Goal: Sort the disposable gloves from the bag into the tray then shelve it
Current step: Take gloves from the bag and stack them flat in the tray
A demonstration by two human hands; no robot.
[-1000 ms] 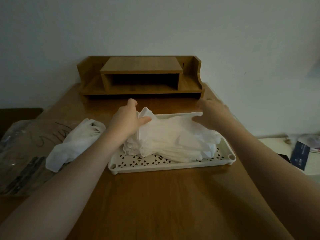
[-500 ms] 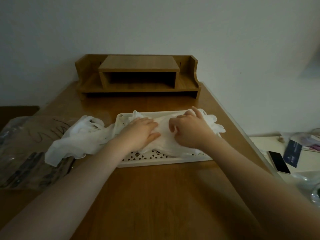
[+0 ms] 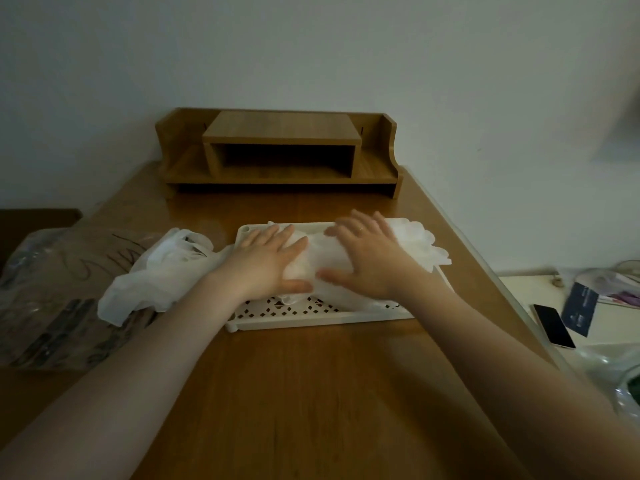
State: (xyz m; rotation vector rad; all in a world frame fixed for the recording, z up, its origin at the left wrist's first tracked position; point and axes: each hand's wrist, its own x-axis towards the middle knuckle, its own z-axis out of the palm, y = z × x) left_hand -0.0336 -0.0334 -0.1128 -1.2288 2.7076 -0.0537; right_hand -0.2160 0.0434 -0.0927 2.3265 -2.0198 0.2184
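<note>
Fingers (image 3: 277,237) of the left hand (image 3: 266,263) and right hand (image 3: 367,254) lie flat and spread on the pile of gloves (image 3: 412,240), which sits in the white tray (image 3: 294,311) mid-worktop (image 3: 311,393). At 9 o'clock lies the bag (image 3: 48,278); at 12 o'clock, the wooden shelf (image 3: 280,150).

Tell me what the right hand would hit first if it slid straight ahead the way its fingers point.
Probably the far rim of the white perforated plastic tray; the right hand lies flat on the white disposable gloves.
</note>
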